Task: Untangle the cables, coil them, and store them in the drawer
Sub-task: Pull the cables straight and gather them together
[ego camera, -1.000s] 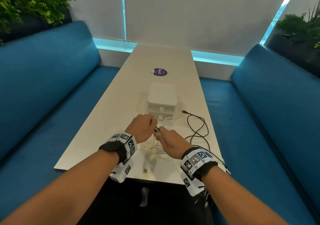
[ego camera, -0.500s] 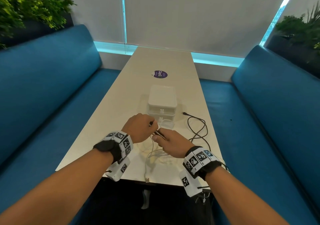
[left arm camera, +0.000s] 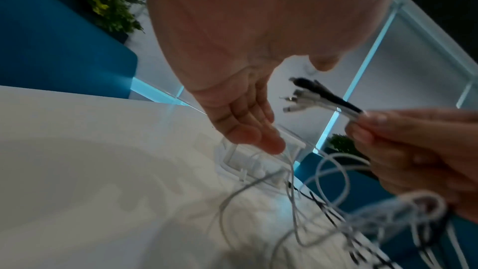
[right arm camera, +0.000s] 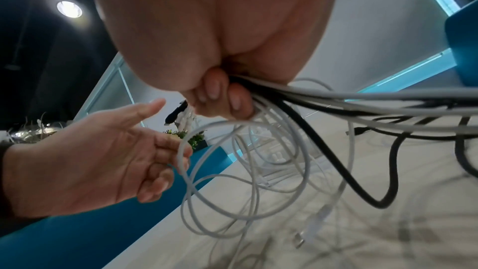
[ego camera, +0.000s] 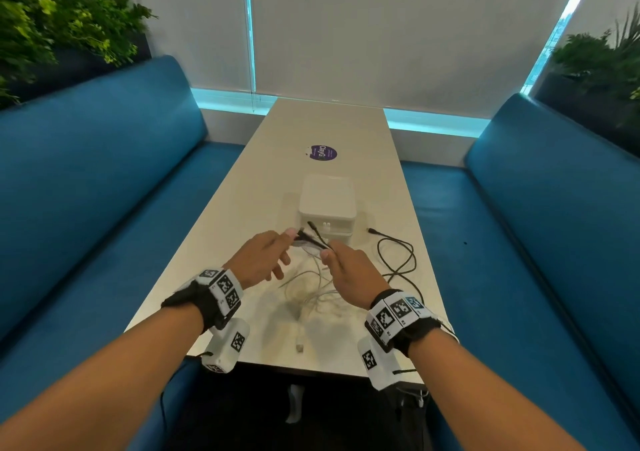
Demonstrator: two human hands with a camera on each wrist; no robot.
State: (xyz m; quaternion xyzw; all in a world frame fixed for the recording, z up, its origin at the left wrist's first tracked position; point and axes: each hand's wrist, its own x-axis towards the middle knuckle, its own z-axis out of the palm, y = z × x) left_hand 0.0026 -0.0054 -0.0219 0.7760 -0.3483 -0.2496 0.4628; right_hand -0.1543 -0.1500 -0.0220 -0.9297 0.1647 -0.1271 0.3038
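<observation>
None coiled yet – you're early, still on untangling.
Your right hand [ego camera: 349,270] pinches cable ends [left arm camera: 318,97] above the table [ego camera: 242,242]; left hand [ego camera: 263,260] open, holding nothing. White loops [right arm camera: 245,171] dangle; black cable [ego camera: 398,256] lies by the drawer box [ego camera: 327,204].

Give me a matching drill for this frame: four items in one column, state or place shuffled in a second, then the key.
Items
1. left hand
2. right hand
3. black cable
4. purple sticker

States or places
A. pinches a bundle of cable ends
B. on the table beyond the white drawer box
C. fingers straight, holding nothing
D. loops on the table right of the drawer box

Pairs: 1-C, 2-A, 3-D, 4-B
</observation>
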